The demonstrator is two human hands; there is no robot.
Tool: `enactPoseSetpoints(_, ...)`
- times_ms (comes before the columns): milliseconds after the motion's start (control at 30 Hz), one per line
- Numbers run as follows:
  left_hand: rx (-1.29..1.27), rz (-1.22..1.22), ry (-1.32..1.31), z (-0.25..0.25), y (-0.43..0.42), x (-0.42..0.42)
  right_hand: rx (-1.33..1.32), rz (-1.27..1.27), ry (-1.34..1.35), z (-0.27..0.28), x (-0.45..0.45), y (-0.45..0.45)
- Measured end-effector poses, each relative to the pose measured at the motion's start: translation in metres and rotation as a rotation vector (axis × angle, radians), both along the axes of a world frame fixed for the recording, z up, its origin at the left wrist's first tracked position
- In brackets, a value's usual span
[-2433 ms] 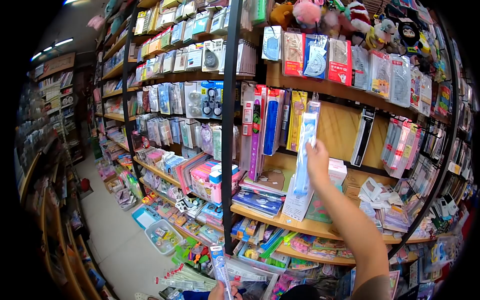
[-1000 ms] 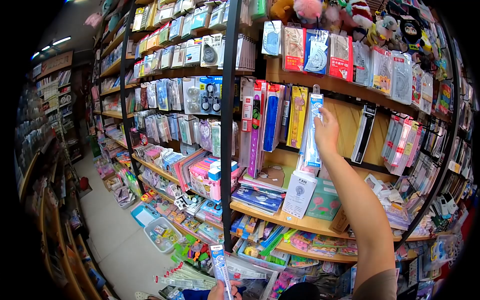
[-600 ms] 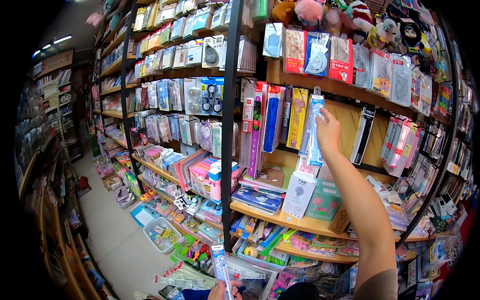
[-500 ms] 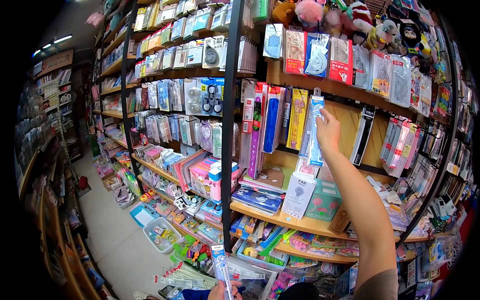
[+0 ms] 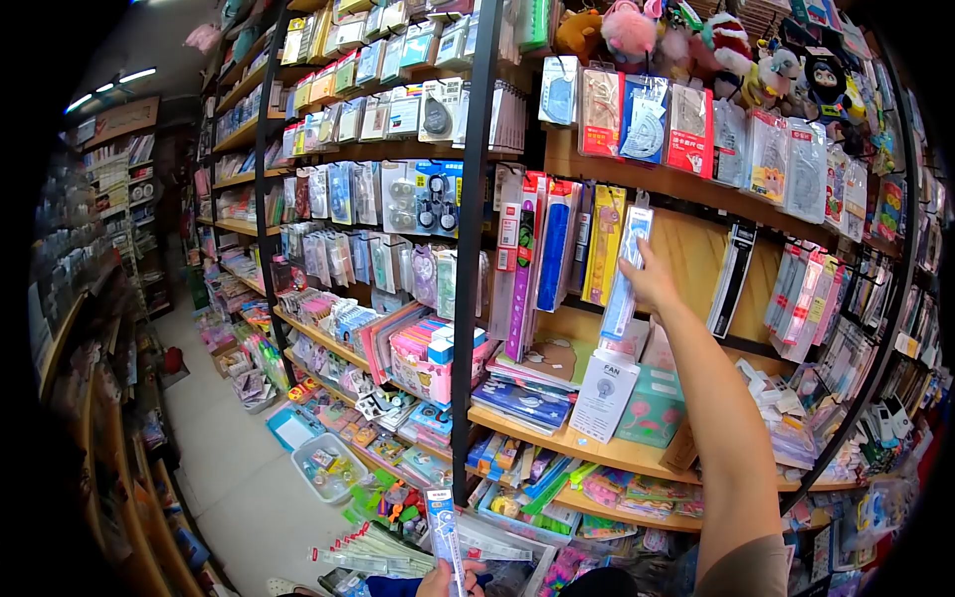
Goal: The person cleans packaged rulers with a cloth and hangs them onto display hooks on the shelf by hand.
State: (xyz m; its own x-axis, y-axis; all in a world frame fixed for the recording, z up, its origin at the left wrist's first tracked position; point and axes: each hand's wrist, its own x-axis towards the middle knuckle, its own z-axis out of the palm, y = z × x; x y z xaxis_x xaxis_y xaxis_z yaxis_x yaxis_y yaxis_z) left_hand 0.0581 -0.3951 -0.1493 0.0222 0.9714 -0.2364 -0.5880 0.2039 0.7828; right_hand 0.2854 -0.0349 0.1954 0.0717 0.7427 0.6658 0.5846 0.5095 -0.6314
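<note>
My right hand (image 5: 649,279) reaches to the rack and is closed round the edge of a long blue-and-white package (image 5: 627,274), which stands upright beside a yellow ruler pack (image 5: 603,244). The top of the package is at the rack's hook bar. Low in the frame, my left hand (image 5: 448,579) grips a similar slim blue-and-white package (image 5: 442,527), tilted slightly. Its fingers wrap round the lower end. Below the right hand, a white FAN box (image 5: 605,396) stands on the wooden shelf beside a green box (image 5: 652,406).
A black upright post (image 5: 477,239) divides the racks. Hanging packs fill the left shelves, and plush toys (image 5: 630,32) hang at the top. On the floor are a clear bin (image 5: 329,468) and a heap of long clear packs (image 5: 373,550). A black pack (image 5: 733,279) hangs to the right.
The view has shifted slightly, moving the shelves right and down. My right hand has moved lower along the package, whose bottom now leans left. My left hand keeps its package.
</note>
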Motion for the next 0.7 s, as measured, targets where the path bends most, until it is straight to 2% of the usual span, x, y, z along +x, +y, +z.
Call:
enactPoseSetpoints(33,0.018,-0.005,0.002,0.0,0.0,-0.001,-0.099,0.028,-0.01,-0.003,-0.002,-0.001)
enactPoseSetpoints(67,0.033,-0.012,0.003,-0.001,-0.001,-0.001,-0.137,-0.212,-0.158,-0.011,-0.007,-0.004)
enactPoseSetpoints(133,0.034,-0.022,-0.001,-0.005,0.0,-0.003,0.012,-0.244,-0.316,-0.039,-0.015,-0.004)
enactPoseSetpoints(200,0.027,-0.051,0.026,-0.006,0.005,-0.003,0.094,0.096,-0.303,-0.079,-0.036,-0.028)
enactPoseSetpoints(233,0.019,-0.073,0.056,-0.002,0.008,-0.004,-0.162,0.43,-0.144,-0.099,-0.052,-0.058)
enactPoseSetpoints(267,0.011,-0.096,0.087,0.004,0.012,-0.003,-0.396,0.564,-0.193,-0.134,-0.066,-0.075)
enactPoseSetpoints(333,0.078,-0.104,0.106,0.023,0.019,0.004,-0.678,0.964,-0.315,-0.149,-0.086,-0.168)
enactPoseSetpoints(367,0.115,-0.107,0.117,0.028,0.022,0.007,-0.587,1.048,-0.29,-0.195,-0.094,-0.182)
enactPoseSetpoints(400,0.126,-0.147,0.073,0.013,0.03,0.007,-0.496,1.132,-0.264,-0.241,-0.102,-0.196)
enactPoseSetpoints(500,0.112,-0.079,0.11,0.012,0.034,0.019,-1.004,0.981,0.204,-0.229,-0.105,-0.242)
enactPoseSetpoints(533,0.184,-0.16,-0.045,0.017,0.032,0.02,-0.856,0.916,0.159,-0.23,-0.105,-0.231)
enactPoseSetpoints(600,0.305,-0.173,0.032,0.037,0.026,0.021,-0.565,0.767,0.07,-0.217,-0.099,-0.193)
enactPoseSetpoints(633,0.371,-0.18,0.068,0.043,0.025,0.022,-0.551,0.78,0.252,-0.179,-0.093,-0.185)
enactPoseSetpoints(667,0.328,-0.202,0.111,0.041,0.022,0.015,-0.455,0.689,0.306,-0.169,-0.086,-0.152)
enactPoseSetpoints(700,0.31,-0.214,0.108,0.035,0.02,0.006,-0.309,0.655,0.441,-0.133,-0.08,-0.143)
